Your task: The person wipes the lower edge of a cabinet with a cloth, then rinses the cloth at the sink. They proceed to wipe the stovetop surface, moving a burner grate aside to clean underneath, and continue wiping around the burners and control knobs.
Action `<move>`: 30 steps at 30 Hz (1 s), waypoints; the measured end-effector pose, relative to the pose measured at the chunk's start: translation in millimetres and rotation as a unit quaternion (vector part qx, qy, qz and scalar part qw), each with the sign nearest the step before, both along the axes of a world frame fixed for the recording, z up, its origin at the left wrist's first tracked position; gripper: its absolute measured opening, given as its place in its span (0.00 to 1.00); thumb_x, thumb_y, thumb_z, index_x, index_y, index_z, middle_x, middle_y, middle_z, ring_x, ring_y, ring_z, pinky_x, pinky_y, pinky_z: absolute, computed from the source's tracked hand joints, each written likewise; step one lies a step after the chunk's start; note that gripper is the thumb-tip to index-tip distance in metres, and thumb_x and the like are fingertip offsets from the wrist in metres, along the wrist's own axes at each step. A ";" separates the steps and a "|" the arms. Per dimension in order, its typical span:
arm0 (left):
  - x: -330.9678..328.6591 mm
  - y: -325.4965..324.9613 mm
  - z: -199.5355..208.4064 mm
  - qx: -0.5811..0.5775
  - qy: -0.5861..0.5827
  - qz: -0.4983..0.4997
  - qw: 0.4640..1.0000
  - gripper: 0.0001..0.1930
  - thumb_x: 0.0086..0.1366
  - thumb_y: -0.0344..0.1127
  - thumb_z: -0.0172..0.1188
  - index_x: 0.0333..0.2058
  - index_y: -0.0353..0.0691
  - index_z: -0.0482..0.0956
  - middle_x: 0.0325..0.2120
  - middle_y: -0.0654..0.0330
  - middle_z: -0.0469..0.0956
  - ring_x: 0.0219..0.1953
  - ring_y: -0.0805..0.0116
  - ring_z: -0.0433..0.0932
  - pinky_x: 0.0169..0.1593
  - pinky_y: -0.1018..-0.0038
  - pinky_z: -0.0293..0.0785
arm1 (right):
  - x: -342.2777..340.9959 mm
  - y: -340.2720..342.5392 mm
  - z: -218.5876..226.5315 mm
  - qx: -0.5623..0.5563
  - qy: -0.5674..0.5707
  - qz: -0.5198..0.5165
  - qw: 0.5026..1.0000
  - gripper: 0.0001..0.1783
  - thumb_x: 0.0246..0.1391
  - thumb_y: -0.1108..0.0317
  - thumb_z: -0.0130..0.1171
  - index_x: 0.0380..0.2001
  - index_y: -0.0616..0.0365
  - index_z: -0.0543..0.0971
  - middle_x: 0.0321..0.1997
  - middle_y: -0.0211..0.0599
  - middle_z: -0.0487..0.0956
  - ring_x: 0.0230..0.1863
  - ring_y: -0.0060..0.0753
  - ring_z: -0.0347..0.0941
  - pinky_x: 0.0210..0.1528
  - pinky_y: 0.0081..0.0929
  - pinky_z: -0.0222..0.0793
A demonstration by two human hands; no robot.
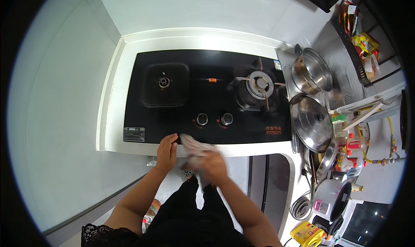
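Observation:
A black glass gas stove (173,126) is set into the white counter in front of me. My left hand (166,153) is open and rests at the stove's front edge, its fingers stretched out and holding nothing. Just to its right, a pale striped cloth (194,147) is bunched in my right hand (213,167). Both cloth and right hand are blurred by motion, and part of the cloth hangs below the counter's edge. Two round knobs (202,119) stand up from the glass beyond my hands.
The right burner (260,85) carries its pan supports; the left burner (164,82) has none around it. At the right stand a steel pot (306,80), a large lid (312,122), several bottles (348,154), a white rice cooker (329,199) and a yellow jug (308,235).

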State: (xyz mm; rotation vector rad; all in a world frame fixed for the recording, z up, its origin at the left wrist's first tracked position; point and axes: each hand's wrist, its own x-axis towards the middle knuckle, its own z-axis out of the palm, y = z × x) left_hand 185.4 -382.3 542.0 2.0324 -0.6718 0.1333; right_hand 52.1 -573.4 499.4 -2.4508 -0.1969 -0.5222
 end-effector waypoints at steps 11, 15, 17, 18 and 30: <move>-1.7 34.6 10.1 0.029 -0.055 0.016 0.998 0.10 0.61 0.25 0.58 0.42 0.36 0.76 0.43 0.50 0.78 0.48 0.51 0.75 0.51 0.63 0.71 | -6.1 14.8 8.3 0.002 0.104 0.014 0.994 0.13 0.32 0.65 0.65 0.27 0.54 0.77 0.34 0.40 0.77 0.35 0.49 0.72 0.40 0.43 0.65; -7.4 38.0 10.9 -0.005 0.012 0.008 1.000 0.12 0.61 0.27 0.59 0.44 0.36 0.77 0.43 0.50 0.78 0.47 0.53 0.76 0.51 0.65 0.71 | -15.6 30.3 52.5 0.177 0.079 0.090 0.977 0.15 0.31 0.66 0.64 0.28 0.55 0.77 0.33 0.39 0.76 0.36 0.45 0.73 0.40 0.40 0.68; -17.6 32.7 11.8 -0.045 0.125 -0.015 0.991 0.13 0.63 0.30 0.59 0.46 0.37 0.77 0.44 0.52 0.78 0.48 0.56 0.76 0.52 0.68 0.71 | -30.7 17.9 72.9 0.375 0.148 0.005 0.915 0.16 0.34 0.68 0.61 0.31 0.59 0.77 0.37 0.40 0.78 0.40 0.43 0.75 0.45 0.39 0.70; -21.2 23.3 17.0 -0.079 0.197 -0.038 0.977 0.14 0.64 0.31 0.59 0.48 0.37 0.77 0.46 0.52 0.78 0.48 0.59 0.76 0.52 0.69 0.71 | -38.6 7.6 84.0 0.464 0.175 -0.043 0.867 0.17 0.35 0.68 0.60 0.33 0.61 0.77 0.39 0.41 0.78 0.43 0.42 0.75 0.48 0.38 0.71; -47.8 -103.4 49.7 -0.171 0.500 -0.300 0.794 0.17 0.61 0.32 0.65 0.49 0.35 0.78 0.39 0.59 0.80 0.37 0.74 0.78 0.43 0.78 0.75 | -51.8 -64.5 125.1 0.833 0.081 -0.140 0.529 0.23 0.37 0.60 0.53 0.41 0.55 0.76 0.43 0.38 0.78 0.48 0.45 0.73 0.57 0.40 0.67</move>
